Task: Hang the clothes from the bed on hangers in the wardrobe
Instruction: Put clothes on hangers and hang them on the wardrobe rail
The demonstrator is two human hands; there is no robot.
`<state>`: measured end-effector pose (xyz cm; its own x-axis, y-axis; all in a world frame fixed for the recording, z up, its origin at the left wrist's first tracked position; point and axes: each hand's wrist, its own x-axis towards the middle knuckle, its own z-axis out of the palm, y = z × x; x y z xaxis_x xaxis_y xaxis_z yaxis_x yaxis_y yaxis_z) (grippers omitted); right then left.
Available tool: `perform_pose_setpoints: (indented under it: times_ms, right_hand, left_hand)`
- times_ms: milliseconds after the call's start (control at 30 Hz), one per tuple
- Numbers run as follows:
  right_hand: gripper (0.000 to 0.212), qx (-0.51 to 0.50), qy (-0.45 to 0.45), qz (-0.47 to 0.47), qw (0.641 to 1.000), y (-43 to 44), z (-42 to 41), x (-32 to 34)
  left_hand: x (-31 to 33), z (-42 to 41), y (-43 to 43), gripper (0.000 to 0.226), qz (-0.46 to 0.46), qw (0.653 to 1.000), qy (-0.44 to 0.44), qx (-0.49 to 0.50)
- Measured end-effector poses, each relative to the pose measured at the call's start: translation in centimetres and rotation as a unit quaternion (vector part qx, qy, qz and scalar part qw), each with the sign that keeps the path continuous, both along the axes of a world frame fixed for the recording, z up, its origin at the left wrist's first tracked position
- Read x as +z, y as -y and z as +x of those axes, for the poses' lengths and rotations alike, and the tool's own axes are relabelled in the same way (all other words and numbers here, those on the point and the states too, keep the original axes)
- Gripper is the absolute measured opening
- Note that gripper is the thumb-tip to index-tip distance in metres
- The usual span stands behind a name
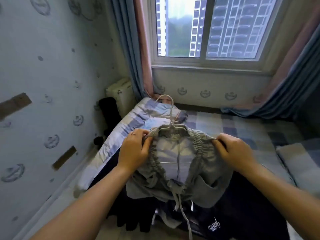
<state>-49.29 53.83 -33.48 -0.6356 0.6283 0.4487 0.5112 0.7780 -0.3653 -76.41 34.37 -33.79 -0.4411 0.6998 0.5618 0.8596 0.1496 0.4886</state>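
I hold grey drawstring trousers [204,186] over the bed, their elastic waistband stretched wide. My left hand [134,149] pinches the left side of the waistband. My right hand [236,151] grips the right side. A white wire hanger [170,118] sits inside the waistband, its hook pointing away from me and its lower bar visible through the opening. Dark clothes [225,220], one with white lettering, lie in a heap on the bed below the trousers. No wardrobe is in view.
The bed [242,125] with a blue checked sheet fills the room under a window [207,28] with pink and blue curtains. A folded quilt [138,116] lies at the left, a pillow [301,158] at the right. A white appliance [121,94] stands in the corner.
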Motion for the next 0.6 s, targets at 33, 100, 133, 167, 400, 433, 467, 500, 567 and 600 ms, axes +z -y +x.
perform_pose_setpoints:
  times_ms: [33, 100, 133, 167, 400, 433, 467, 500, 567, 600]
  right_hand:
    - [0.023, -0.017, 0.009, -0.022, 1.000, -0.1, 0.6, -1.2]
    - [0.022, -0.052, 0.027, -0.058, 0.997, -0.2, 1.7, -3.2]
    - [0.022, -0.070, 0.034, -0.074, 0.994, -0.1, 2.3, -4.2]
    - [0.022, -0.088, 0.042, -0.089, 0.991, 0.0, 2.8, -5.1]
    - [0.023, -0.178, 0.089, -0.172, 0.965, 0.2, 6.0, -10.1]
    - [0.024, -0.182, 0.087, -0.180, 0.963, 0.0, 6.2, -10.5]
    - [0.025, -0.185, 0.084, -0.189, 0.961, -0.4, 6.3, -11.0]
    - [0.026, -0.188, 0.082, -0.196, 0.959, -0.9, 6.4, -11.5]
    - [0.027, -0.189, 0.083, -0.213, 0.955, -2.3, 6.4, -12.9]
    - [0.027, -0.187, 0.083, -0.221, 0.954, -3.2, 6.3, -13.6]
  left_hand:
    - [-1.2, 0.0, -0.9, 0.019, -0.014, 1.000, 0.010, -0.017]
    - [-3.5, 0.3, -2.7, 0.018, -0.039, 0.998, 0.019, -0.045]
    - [-4.6, 0.5, -3.4, 0.017, -0.052, 0.997, 0.023, -0.057]
    - [-5.7, 0.7, -4.1, 0.017, -0.067, 0.995, 0.026, -0.065]
    - [-11.4, 2.6, -7.9, 0.017, -0.149, 0.979, 0.076, -0.115]
    - [-11.9, 2.8, -8.4, 0.016, -0.155, 0.978, 0.077, -0.117]
    - [-12.5, 2.9, -9.0, 0.017, -0.163, 0.977, 0.077, -0.117]
    - [-13.0, 2.9, -9.7, 0.019, -0.171, 0.975, 0.079, -0.115]
    - [-14.3, 2.9, -11.2, 0.025, -0.194, 0.971, 0.087, -0.109]
    - [-15.0, 2.9, -12.1, 0.027, -0.208, 0.968, 0.089, -0.105]
